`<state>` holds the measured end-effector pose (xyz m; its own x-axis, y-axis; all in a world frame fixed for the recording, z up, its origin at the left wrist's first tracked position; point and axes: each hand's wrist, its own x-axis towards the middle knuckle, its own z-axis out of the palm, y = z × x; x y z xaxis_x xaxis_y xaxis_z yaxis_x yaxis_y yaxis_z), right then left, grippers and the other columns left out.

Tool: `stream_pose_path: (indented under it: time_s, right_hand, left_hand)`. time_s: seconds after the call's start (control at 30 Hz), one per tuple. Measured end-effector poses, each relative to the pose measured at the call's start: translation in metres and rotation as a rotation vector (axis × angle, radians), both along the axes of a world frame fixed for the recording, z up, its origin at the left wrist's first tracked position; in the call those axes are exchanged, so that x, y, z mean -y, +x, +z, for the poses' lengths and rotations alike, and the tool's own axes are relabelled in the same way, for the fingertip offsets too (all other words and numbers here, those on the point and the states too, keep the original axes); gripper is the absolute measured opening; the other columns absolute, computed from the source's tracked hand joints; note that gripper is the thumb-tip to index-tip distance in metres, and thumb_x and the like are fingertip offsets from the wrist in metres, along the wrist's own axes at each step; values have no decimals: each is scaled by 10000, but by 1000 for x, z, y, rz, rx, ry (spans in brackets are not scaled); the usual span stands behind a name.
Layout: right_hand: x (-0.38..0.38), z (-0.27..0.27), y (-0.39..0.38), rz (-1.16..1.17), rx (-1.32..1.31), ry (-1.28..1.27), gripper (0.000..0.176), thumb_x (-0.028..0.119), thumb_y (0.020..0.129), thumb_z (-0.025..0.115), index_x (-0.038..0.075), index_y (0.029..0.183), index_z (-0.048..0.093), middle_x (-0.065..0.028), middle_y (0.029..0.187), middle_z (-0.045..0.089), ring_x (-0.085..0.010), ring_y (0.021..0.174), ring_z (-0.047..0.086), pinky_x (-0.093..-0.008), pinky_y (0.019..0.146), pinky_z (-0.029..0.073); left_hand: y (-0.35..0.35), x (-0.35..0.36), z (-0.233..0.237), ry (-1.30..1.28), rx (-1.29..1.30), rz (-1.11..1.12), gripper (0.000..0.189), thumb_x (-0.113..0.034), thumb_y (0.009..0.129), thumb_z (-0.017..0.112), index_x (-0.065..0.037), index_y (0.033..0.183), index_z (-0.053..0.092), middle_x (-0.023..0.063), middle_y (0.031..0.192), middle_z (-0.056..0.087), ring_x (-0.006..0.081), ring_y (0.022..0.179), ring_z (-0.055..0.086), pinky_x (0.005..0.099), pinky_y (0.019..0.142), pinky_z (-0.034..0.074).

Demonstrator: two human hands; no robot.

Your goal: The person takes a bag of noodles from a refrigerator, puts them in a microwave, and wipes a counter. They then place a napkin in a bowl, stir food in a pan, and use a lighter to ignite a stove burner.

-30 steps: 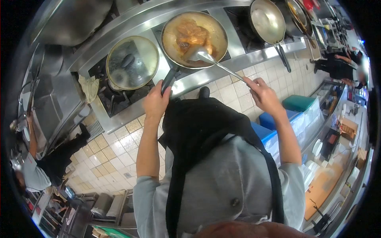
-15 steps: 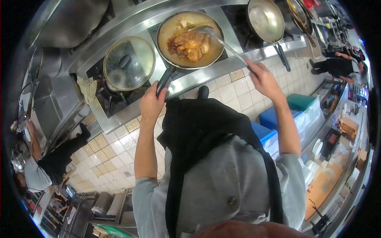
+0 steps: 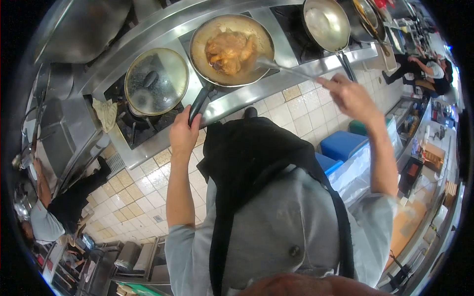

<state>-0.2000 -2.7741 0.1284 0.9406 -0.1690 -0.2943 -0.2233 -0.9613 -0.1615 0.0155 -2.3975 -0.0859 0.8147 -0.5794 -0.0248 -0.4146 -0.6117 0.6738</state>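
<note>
On the stove sits a frying pan (image 3: 197, 42) with browned pieces of food (image 3: 229, 49) in dark sauce, perhaps chicken. My left hand (image 3: 184, 130) is closed around the pan's black handle. In my right hand (image 3: 351, 98) is the handle of a metal spatula (image 3: 291, 71), its fingers wrapped round it. The spatula's head is over the right side of the pan, beside the food; whether it touches the pan is hard to tell. Left of this pan stands another pan under a glass lid (image 3: 165, 81) with a dark knob.
An empty-looking pan (image 3: 326, 24) rests on the right burner, its handle jutting over the stove edge. A folded cloth (image 3: 104, 114) hangs at the stove's left corner. Blue bins (image 3: 344, 144) stand at right. One person (image 3: 74, 202) is at left, others (image 3: 424, 69) at far right.
My right hand has moved right, drawing the spatula from the food toward the pan's right side. The food now lies more heaped. My left hand still grips the handle.
</note>
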Motion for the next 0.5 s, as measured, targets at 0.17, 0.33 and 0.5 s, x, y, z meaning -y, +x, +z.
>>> stream_pose_path:
  time_s: [0.17,0.33,0.5]
  right_hand:
    - [4,84,34,96,-184,-290,524,-16,864,536,162,1350,617,-187,1034,653,-370,885,681,-470,778,549]
    - [-8,62,52,158,-258,-344,533,-45,851,521,138,1341,624,-204,1079,651,-388,906,681,-480,811,551]
    - [7,13,80,34,-125,-351,515,-38,853,536,120,1337,619,-212,1067,646,-392,961,675,-490,831,533]
  left_hand:
    - [1,-2,-5,-44,32,-20,416,-287,909,723,-23,1226,665,187,938,685,366,815,678,439,702,531]
    - [0,-3,-7,-36,26,24,410,-292,905,723,-47,1229,671,171,961,694,355,841,686,432,726,542]
    - [3,-7,-5,-27,-45,18,423,-306,905,716,-58,1245,665,159,1029,699,357,901,689,433,769,548]
